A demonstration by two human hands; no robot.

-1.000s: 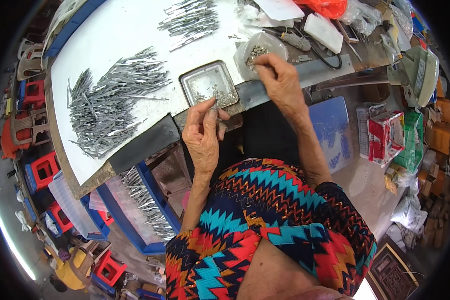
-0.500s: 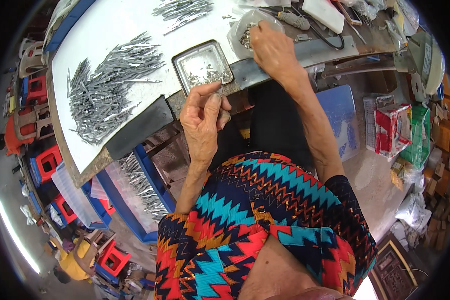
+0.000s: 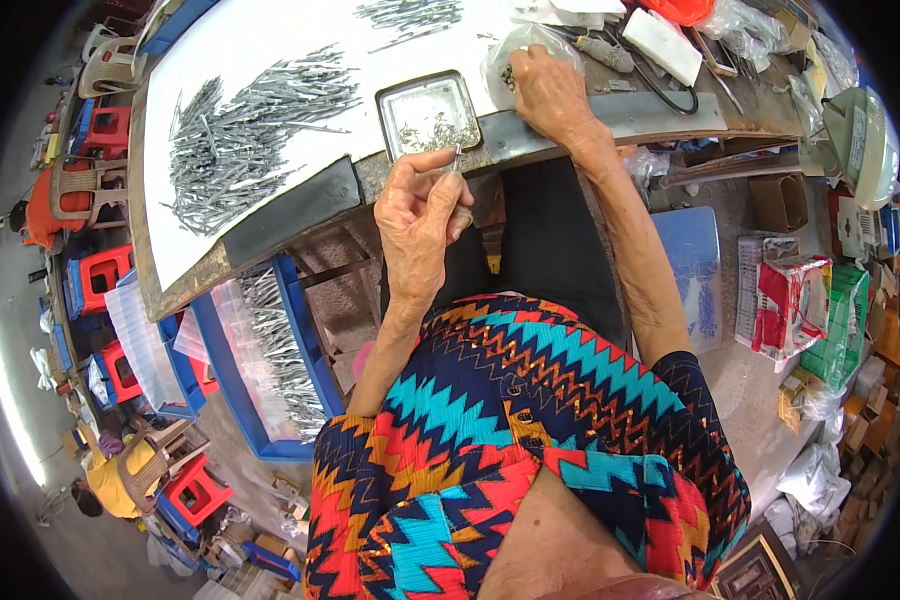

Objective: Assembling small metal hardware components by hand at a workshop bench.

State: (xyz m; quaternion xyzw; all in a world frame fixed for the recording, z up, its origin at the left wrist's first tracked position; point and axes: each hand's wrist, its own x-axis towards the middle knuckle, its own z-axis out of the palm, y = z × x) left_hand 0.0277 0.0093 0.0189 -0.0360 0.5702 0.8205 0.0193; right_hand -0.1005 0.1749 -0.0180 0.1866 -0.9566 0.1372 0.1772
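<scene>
Steel glints as our left hand (image 3: 422,215) pinches a thin metal pin (image 3: 457,157) beside the shallow square metal tray (image 3: 394,100), while our right hand (image 3: 550,90) curls into a clear plastic bag (image 3: 515,52); a loosened pinch could drop it off the table edge.

Left hand (image 3: 422,208) raised at the desk (image 3: 270,40) edge, pinching a thin metal pin (image 3: 457,157) between fingertips, just below a square metal tray (image 3: 429,113) of small parts. Right hand (image 3: 548,92) resting in a clear plastic bag (image 3: 515,55). Heap of grey pins (image 3: 250,140) left of the tray.
</scene>
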